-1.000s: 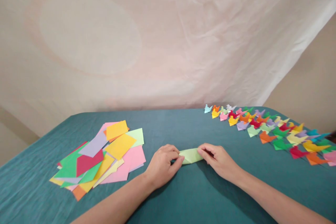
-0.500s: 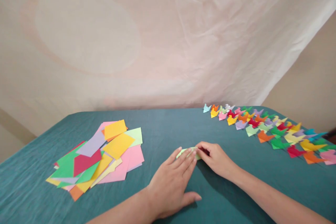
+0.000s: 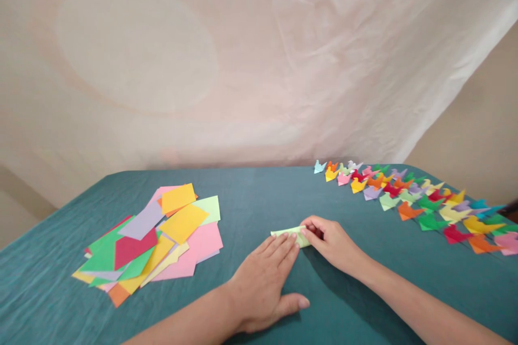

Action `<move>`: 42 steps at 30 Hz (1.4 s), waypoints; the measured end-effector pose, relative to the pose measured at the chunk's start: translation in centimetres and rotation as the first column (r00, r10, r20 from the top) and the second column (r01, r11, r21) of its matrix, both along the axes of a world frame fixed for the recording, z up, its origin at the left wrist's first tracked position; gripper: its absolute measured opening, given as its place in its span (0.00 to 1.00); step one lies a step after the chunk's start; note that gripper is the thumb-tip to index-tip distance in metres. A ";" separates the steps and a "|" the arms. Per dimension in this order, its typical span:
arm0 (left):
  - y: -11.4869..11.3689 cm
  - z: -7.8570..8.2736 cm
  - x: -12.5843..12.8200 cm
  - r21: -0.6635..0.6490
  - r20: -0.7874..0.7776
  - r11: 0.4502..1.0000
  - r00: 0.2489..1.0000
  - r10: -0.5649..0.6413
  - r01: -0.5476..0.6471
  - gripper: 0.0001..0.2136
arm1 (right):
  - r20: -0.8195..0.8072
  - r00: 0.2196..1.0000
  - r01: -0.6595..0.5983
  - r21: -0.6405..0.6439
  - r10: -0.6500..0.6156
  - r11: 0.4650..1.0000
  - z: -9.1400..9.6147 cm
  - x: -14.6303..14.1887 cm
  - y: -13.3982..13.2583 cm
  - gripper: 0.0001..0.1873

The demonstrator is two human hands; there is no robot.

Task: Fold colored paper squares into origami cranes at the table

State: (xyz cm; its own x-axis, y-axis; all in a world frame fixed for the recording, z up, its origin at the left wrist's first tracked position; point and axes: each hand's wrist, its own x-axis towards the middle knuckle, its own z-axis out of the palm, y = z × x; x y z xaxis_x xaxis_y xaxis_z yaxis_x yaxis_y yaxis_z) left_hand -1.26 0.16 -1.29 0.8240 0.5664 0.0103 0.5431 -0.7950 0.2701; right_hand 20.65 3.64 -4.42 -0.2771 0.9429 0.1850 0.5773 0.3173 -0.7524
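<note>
Lying outstretched now instead of pinching, left fingers (image 3: 279,251) cover part of the green paper (image 3: 303,241) right fingers (image 3: 313,238) grip

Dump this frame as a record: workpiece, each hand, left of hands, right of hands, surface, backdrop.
workpiece: light green folded paper
left hand: fingers laid flat across the paper
right hand: pinching its right end
left of hands: overlapping coloured sheets
right of hands: rows of paper birds
surface: teal cloth
backdrop: pale hanging fabric
</note>
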 end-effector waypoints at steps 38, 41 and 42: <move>0.0 -0.1 0.1 -0.035 -0.005 0.999 1.000 0.017 -0.017 0.34 | 0.153 0.986 -0.091 0.170 0.065 0.981 0.2 -0.2 1.0 0.04; 0.0 -0.2 0.1 -0.020 -0.001 1.000 1.000 0.011 -0.011 0.34 | 0.155 0.986 -0.095 0.166 0.069 0.982 0.2 -0.2 1.0 0.04; 0.0 -0.2 0.1 -0.014 0.000 1.000 1.000 0.010 -0.010 0.34 | 0.156 0.985 -0.098 0.164 0.072 0.982 0.2 -0.2 1.0 0.03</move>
State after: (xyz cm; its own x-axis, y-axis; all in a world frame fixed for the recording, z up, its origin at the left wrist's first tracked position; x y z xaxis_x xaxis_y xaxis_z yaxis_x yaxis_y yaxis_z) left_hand -1.12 0.20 -1.49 0.8182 0.5749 0.0021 0.5511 -0.7855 0.2815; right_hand 20.46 4.61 -4.25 -0.3910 0.8731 0.2913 0.6439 0.4857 -0.5912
